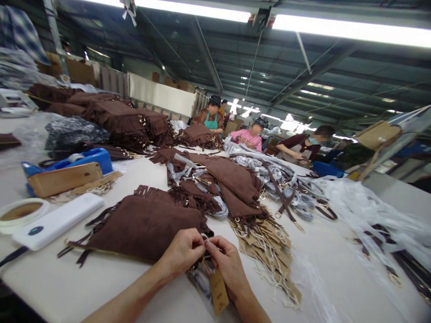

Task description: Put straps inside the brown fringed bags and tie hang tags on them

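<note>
A brown fringed bag lies flat on the white table, its right end beside my hands. My left hand is closed in a pinch on a thin white string at that end of the bag. Pinching the same string from the other side is my right hand, its fingertips nearly touching the left ones. A kraft paper tag hangs below my right hand. Something wrapped in clear plastic lies under the hands, partly hidden.
Loose kraft tags with strings lie to the right. Beyond are more brown bags and plastic-wrapped straps. At left are a blue tape dispenser, a phone, a white device and a tape roll. Several people sit farther back.
</note>
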Available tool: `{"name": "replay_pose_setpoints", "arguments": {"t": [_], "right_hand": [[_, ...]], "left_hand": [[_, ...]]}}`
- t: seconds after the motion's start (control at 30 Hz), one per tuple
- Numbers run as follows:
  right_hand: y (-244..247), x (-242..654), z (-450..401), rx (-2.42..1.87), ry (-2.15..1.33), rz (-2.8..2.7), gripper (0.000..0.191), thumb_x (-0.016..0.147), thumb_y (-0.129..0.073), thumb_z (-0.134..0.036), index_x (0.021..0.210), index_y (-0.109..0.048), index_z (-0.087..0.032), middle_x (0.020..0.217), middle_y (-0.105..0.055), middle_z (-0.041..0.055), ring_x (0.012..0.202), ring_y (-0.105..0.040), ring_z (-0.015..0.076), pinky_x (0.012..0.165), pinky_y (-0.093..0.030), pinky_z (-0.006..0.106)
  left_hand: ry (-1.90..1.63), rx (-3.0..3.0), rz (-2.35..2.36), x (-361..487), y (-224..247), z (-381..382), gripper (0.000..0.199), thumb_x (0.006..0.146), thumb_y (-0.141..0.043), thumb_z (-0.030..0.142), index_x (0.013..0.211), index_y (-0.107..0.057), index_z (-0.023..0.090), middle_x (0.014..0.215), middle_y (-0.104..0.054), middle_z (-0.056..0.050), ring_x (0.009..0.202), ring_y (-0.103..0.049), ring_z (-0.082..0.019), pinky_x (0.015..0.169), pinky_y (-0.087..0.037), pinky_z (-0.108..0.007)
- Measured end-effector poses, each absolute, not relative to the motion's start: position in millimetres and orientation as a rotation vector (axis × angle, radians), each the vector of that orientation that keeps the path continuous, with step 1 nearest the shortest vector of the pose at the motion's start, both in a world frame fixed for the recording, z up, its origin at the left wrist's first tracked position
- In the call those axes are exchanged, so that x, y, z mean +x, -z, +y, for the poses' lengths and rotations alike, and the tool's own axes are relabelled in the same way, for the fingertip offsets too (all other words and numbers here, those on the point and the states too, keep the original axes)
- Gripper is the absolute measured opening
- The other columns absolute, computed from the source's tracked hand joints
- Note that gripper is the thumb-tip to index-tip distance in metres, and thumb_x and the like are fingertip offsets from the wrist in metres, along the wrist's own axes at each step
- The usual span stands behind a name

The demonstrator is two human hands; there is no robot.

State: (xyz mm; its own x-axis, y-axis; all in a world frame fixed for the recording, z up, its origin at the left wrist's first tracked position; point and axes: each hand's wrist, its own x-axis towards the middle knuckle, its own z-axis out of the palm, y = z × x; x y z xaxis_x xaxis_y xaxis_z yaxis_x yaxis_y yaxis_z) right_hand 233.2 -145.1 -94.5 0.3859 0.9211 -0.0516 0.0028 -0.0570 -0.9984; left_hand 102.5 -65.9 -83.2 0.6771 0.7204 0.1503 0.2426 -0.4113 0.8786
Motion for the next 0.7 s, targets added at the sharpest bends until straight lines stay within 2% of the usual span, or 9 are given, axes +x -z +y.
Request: {"name": "replay_pose_setpoints", "arguments": {"t": [0.2,0.4,0.7], "right_hand": [[97.0,234.4,-145.0,-1.454,-0.943,-0.892,0.039,0.071,-0.073,-0.053,0.07,-0.068,-0.015,0.051,-0.043,-0.007,0.05,-0.03,0.0081,0.049,-0.025,0.022],[99.6,235.9,-144.6,-1.462,-0.934,-0.889,0.043,0.07,-0.073,-0.056,0.069,-0.067,-0.014,0.049,-0.042,-0.0073,0.048,-0.03,0.0079,0.048,-0.022,0.023],[94.7,233.1,-144.8,-1.487,-0.941,-0.907,0.042,0.07,-0.071,-0.057,0.066,-0.062,-0.016,0.049,-0.039,-0.0085,0.049,-0.028,0.0081,0.047,-0.022,0.022]], "left_hand": [[-0.672,2.003,0.794,105.7,82.8,-66.6,0.016,0.071,-0.051,0.015,0.055,-0.052,0.018,0.061,-0.049,0.002,0.059,-0.045,-0.013,0.056,-0.029,-0.024],[-0.65,1.993,0.794,105.6,84.0,-67.9,0.015,0.071,-0.052,0.018,0.056,-0.056,0.017,0.063,-0.054,0.001,0.06,-0.049,-0.013,0.055,-0.031,-0.023],[-0.706,1.94,0.787,105.4,80.5,-67.2,0.012,0.067,-0.049,0.018,0.055,-0.05,0.019,0.059,-0.05,0.003,0.06,-0.046,-0.013,0.058,-0.031,-0.024]]}}
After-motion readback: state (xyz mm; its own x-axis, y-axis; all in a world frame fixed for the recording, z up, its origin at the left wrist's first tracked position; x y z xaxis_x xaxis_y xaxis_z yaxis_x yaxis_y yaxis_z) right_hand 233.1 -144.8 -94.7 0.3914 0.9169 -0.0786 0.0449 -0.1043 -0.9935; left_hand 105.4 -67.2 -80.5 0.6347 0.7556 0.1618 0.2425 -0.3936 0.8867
